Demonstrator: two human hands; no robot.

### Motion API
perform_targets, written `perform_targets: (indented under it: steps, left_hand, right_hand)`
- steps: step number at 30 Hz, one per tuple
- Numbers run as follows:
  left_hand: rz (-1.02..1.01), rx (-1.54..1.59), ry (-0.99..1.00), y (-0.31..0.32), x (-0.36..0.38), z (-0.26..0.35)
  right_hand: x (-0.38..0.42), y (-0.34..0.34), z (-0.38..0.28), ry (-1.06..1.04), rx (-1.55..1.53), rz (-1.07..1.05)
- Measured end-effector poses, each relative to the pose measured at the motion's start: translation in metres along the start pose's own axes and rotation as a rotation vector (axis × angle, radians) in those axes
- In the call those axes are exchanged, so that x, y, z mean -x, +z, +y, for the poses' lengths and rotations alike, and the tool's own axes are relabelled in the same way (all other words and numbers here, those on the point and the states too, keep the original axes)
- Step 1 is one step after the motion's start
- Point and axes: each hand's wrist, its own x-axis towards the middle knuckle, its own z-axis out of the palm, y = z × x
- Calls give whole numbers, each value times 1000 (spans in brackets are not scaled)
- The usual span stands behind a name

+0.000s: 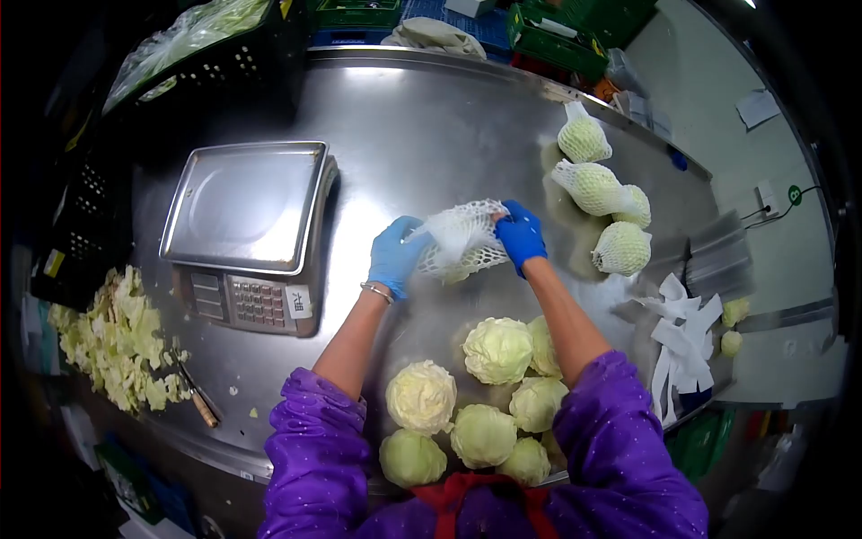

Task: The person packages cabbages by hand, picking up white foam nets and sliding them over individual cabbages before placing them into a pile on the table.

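Observation:
A white foam net sleeve (460,235) stretches between my two blue-gloved hands above the steel table. My left hand (393,256) grips its left side, and my right hand (521,238) pinches its upper right end. A pale green patch shows under the net's lower edge; I cannot make out whether it is a cabbage inside. Closer to my body, several bare cabbages (498,350) sit in a cluster between my forearms. Off to the right lie several cabbages in foam nets (593,187).
A weighing scale (247,211) stands on the left of the steel table (386,117). Trimmed leaves (117,346) are heaped beside a wooden-handled knife (205,409). White foam pieces (684,341) lie at right. A black crate (242,67) of bagged greens occupies the far left corner.

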Motion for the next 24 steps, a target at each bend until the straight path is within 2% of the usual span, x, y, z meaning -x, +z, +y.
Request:
perform_targets:
  steps: [2,4,6,8,9,10,12,13,15,17,18,19,20,23,24]
  left_hand:
    - [-136,176,-154,-6,-9,-7]
    - [-231,538,-332,-16,-8,-11]
    - [-213,584,-370,-22,-2,2]
    - [-137,361,-296,-15,-7,-25]
    - [-13,252,-202,-2,-9,-25]
    - [114,-86,-100,8,-8,-26]
    - [258,44,-102,37,-24,-70]
    - [87,237,-267,38,-29,-88]
    - [-36,439,-185,35,-24,-76]
    - [-165,1222,-492,27,0,-27]
    - [-241,1229,-410,16,16,2]
    - [-314,1235,-326,5,32,30]
    - [-364,1445,-401,0,40,47]
    - [-402,1074,-257,-21,73,62]
    - [-438,1286,-406,-27,85,69]
  right_hand:
    - [-11,7,-5,116,33,-64]
    - [-16,10,0,157,99,-151]
    - [-15,8,7,149,106,-221]
    - [-19,18,31,200,82,-237]
    - [-26,23,32,205,70,-236]
    - [-29,29,33,137,187,-187]
    - [-34,45,45,193,-32,-153]
    - [-29,47,43,196,-76,-146]
    - [-12,44,32,197,-168,-128]
    - [11,38,21,-50,-225,-72]
    - [28,34,14,-167,-253,-46]
    - [49,26,-3,-181,-167,-62]
    - [70,12,-27,-204,-82,-73]
    - [123,-24,-88,-321,290,-103]
    - [138,-32,-96,-361,433,-112]
